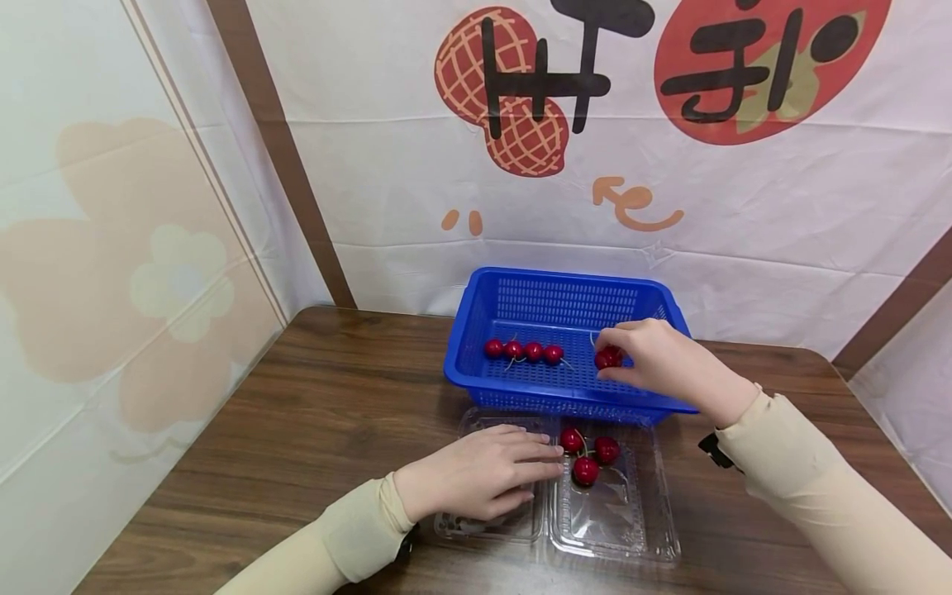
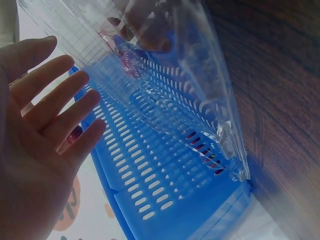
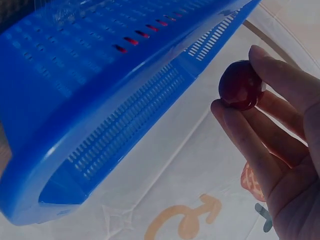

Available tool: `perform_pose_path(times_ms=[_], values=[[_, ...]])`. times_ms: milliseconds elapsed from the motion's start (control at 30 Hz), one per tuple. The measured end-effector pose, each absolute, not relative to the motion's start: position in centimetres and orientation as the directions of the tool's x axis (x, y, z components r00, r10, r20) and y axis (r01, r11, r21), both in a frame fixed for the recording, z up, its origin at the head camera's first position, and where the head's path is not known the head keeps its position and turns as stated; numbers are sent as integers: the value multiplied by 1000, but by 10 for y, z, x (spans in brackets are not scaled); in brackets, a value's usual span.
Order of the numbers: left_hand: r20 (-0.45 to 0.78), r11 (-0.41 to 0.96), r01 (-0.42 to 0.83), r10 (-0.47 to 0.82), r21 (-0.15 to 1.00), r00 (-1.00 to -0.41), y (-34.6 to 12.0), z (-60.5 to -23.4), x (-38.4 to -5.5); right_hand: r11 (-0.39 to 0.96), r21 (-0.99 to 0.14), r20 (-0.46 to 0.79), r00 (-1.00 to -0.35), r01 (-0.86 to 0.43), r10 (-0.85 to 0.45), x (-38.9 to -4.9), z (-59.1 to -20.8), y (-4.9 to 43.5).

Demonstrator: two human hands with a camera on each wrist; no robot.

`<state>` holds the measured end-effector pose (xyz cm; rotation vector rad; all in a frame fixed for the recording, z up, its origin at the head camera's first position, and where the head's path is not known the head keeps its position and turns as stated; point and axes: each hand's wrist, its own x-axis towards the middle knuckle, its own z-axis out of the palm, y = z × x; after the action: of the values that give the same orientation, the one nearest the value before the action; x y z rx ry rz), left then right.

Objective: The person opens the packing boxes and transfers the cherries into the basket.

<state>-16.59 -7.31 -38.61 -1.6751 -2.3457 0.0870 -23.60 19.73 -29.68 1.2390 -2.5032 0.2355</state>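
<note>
My right hand (image 1: pixel 654 359) is over the right part of the blue basket (image 1: pixel 464 330), pinching a dark red cherry (image 3: pixel 241 86) between thumb and fingertips. In the basket, several red cherries (image 1: pixel 533 352) with thin stems lie in a row left of that hand. My left hand (image 1: pixel 483 471) lies with extended fingers over the left half of an opened clear plastic clamshell box (image 1: pixel 602 529); whether it presses down is unclear. Three cherries (image 1: pixel 585 471) sit in the box's right half, just past the left fingertips. The left wrist view shows this hand (image 2: pixel 50 115) with fingers spread.
The basket stands at the back of the brown wooden table (image 1: pixel 320 421), directly behind the clear box. A white printed cloth (image 1: pixel 387 190) hangs behind the table, with another cloth panel (image 1: pixel 111 248) along the left side.
</note>
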Motion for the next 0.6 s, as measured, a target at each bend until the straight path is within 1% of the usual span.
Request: perform_pose_path(times_ms=[333,600], values=[[178,330,922,938,-202,-297,-73,-386,-166,614,-2,355,-575,-789,-737,-248,-295,195],[179,335,922,936,-197,-302,-74,-385,-165,638,-8,316,-607,-770,-729,-257,-291,191]])
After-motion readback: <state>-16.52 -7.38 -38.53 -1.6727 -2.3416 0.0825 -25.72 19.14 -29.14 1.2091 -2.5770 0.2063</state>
